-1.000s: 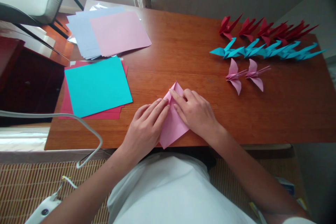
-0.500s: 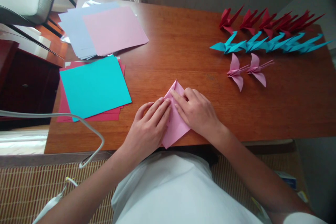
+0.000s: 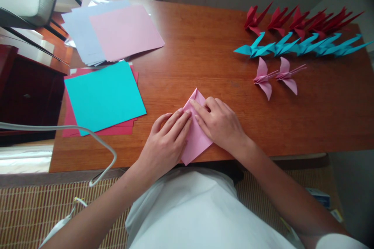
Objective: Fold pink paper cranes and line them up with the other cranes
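Observation:
A folded piece of pink origami paper (image 3: 197, 146) lies at the table's near edge, kite-shaped, with one point facing away from me and a narrow crease near that tip. My left hand (image 3: 166, 138) rests over its left side, fingers held close together and pressing it down. On the upper right part is my right hand (image 3: 220, 124), index finger extended along the crease and thumb against the sheet, the other fingers curled in. Both hands hold the paper against the wood. The edge under my left palm is hidden.
Loose pink (image 3: 128, 33) and pale blue sheets (image 3: 80, 31) lie at the back left. Nearer are turquoise sheets (image 3: 105, 97) over red ones (image 3: 127, 127). Folded red cranes (image 3: 298, 23), turquoise cranes (image 3: 306, 48) and two pink cranes (image 3: 264, 79) stand on the right. A white cable (image 3: 99, 140) crosses the left.
The hands and the pink paper hold almost the same position; the left fingertips have slid very slightly to the right. The whole view has shifted a little.

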The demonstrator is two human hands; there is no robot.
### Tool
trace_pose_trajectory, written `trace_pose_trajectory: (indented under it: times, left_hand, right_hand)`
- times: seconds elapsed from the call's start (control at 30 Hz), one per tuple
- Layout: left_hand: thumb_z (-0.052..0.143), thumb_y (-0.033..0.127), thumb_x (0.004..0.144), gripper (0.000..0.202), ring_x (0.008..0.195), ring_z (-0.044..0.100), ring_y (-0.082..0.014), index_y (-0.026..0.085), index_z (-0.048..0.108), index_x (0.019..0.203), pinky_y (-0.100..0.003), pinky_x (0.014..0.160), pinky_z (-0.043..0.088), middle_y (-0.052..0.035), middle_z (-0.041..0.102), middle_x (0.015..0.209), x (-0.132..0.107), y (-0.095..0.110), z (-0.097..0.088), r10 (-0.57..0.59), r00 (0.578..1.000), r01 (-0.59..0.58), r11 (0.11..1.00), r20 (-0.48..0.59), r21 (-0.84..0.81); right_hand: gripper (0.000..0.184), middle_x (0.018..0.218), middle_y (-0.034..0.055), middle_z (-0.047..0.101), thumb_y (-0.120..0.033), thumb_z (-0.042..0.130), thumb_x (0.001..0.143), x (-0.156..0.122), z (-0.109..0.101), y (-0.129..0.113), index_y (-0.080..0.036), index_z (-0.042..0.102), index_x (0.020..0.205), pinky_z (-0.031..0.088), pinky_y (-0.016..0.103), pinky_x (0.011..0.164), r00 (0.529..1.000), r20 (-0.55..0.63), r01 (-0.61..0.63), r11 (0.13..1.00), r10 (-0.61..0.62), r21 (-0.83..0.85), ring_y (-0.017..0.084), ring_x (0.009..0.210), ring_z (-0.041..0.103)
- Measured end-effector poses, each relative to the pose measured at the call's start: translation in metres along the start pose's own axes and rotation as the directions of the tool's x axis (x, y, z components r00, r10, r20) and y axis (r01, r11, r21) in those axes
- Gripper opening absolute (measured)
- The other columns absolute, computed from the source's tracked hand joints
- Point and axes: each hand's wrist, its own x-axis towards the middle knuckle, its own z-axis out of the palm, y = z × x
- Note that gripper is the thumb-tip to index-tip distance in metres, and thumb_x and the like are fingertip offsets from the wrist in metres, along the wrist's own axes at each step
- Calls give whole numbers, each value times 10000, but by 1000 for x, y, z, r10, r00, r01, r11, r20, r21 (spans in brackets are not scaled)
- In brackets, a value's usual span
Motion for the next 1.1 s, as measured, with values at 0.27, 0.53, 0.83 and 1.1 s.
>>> trace_pose_trajectory:
  times: [0.27, 0.53, 0.83, 1.1]
  left_hand:
    - [503, 181, 1005, 450, 1444, 505, -318, 55, 554, 1434, -486, 1154, 394, -144, 550, 1538, 0, 0, 0, 0, 1000, 0, 1000, -13, 4]
    - [511, 198, 1002, 454, 1436, 506, -339, 60, 560, 1432, -490, 1146, 401, -138, 567, 1527, 0, -1, 0, 0, 1000, 0, 1000, -17, 9]
    - [513, 190, 995, 463, 1434, 508, -338, 48, 553, 1434, -493, 1161, 395, -142, 559, 1534, -1, -2, 2, -2, 1000, 2, 1000, -27, -8]
    - [507, 188, 998, 456, 1427, 518, -344, 39, 559, 1427, -490, 1148, 411, -146, 555, 1535, 1, -1, 1, 8, 1000, -8, 1000, -16, 13]
  right_hand:
    - [470, 997, 102, 605, -339, 344, 1095, 0, -1, 0, -198, 546, 1495, 404, 354, 801, 1000, 2, 6, 1000, -6, -5, 236, 916, 519]
    - [477, 1017, 110, 612, -338, 340, 1094, 2, -5, 0, -209, 527, 1513, 407, 355, 811, 999, 43, -6, 1000, 5, 9, 242, 937, 530]
    - [487, 1035, 108, 622, -347, 320, 1097, 3, -5, 0, -206, 527, 1515, 414, 366, 810, 999, 54, 0, 1000, 0, 9, 248, 946, 539]
    - [475, 1071, 116, 637, -340, 368, 1085, 5, -8, 2, -207, 518, 1515, 426, 357, 833, 996, 90, -13, 1000, 11, 28, 249, 977, 568]
